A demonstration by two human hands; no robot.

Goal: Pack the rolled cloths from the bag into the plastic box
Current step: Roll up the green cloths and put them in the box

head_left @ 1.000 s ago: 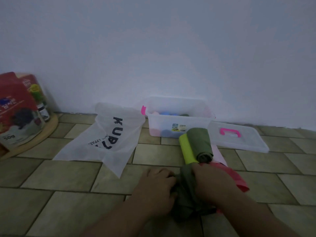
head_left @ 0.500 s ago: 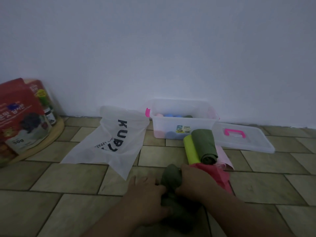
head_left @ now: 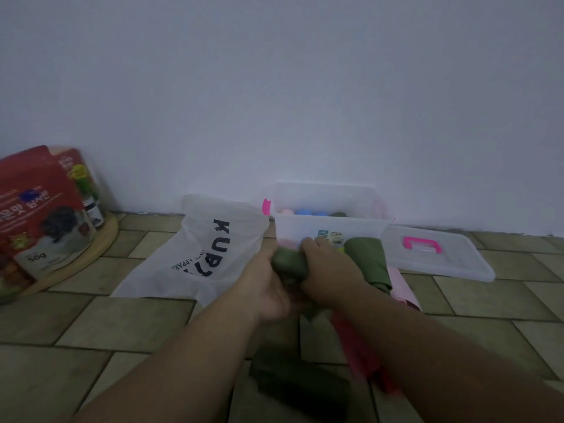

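Head view shows both hands meeting just in front of the plastic box [head_left: 360,232], which sits on the tiled floor [head_left: 488,303] against the wall. The left hand [head_left: 270,290] and the right hand [head_left: 331,270] each have their grip curled round one dark green roll [head_left: 290,264], held off the floor and close to the box's front wall. As a judgement, the roll is light, soft and not fragile, but loosely wound cloth tends to spring open. It is best taken round its middle with the fingers over the loose edge, then set down without relaxing early. By count, one box is open with one lid [head_left: 457,267] lying beside it on the right. One white printed bag [head_left: 213,248] lies flat on the left. Four roll tops show inside the box: one pink roll [head_left: 286,211], two blue rolls [head_left: 311,212] and one dark roll [head_left: 338,214]. Outside it, besides the held one, one olive roll [head_left: 367,264] lies on the floor with a lime sliver [head_left: 340,248] just beside it. A pale pink cloth [head_left: 403,288] sits under that roll, a red cloth [head_left: 357,349] shows below the right forearm, and one dark cloth [head_left: 299,389] lies nearest the camera; whether these last three are rolled I cannot tell.
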